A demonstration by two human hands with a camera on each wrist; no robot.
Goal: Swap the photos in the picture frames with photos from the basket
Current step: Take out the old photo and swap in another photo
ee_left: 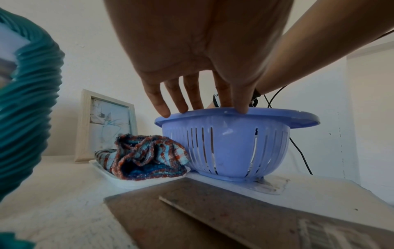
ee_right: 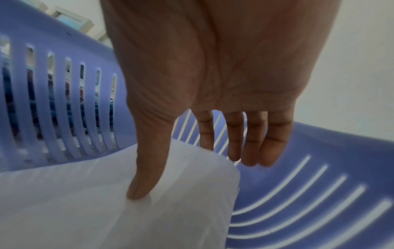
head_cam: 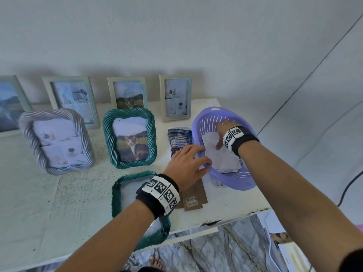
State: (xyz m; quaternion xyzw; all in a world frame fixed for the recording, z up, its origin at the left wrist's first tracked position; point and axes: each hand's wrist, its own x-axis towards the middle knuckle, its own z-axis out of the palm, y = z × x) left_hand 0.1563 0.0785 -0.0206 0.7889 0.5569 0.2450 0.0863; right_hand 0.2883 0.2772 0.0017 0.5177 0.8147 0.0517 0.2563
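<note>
While both hands work at the basket, largest thing to smallest:

Table (head_cam: 39, 203): white and rough, carrying everything; front edge near the lying frame.
Basket (head_cam: 231, 181): lilac, slotted, at the right end of the table, holding the task's photos.
Standing frames: grey twisted frame (head_cam: 27, 138) and teal frame with cat photo (head_cam: 151, 134) upright in front, four plain frames behind along the wall.
Lying teal frame (head_cam: 115, 193): flat near the table's front edge, partly under the left forearm, backing apparently out.
Brown backing boards (head_cam: 193, 199): flat, just before the basket.
Checked cloth (ee_left: 147, 156): bunched on a white tray, touching the basket's side.
Photo stack (ee_right: 85, 210): pale sheets face-down in the basket's bottom.
Left hand (head_cam: 186, 165): fingers spread and straight, tips resting on the near rim, steadying rather than clasping.
Right hand (ee_right: 202, 75): inside the basket, thumb pressed on the top sheet, fingers extended beyond its far edge, nothing pinched yet.
Risks: several sheets lifting together, since thin and stacked; a creased corner from a hard thumb press; the light basket sliding or tipping if the rim hand lets go; the lying frame nudged off the edge by the left forearm.
</note>
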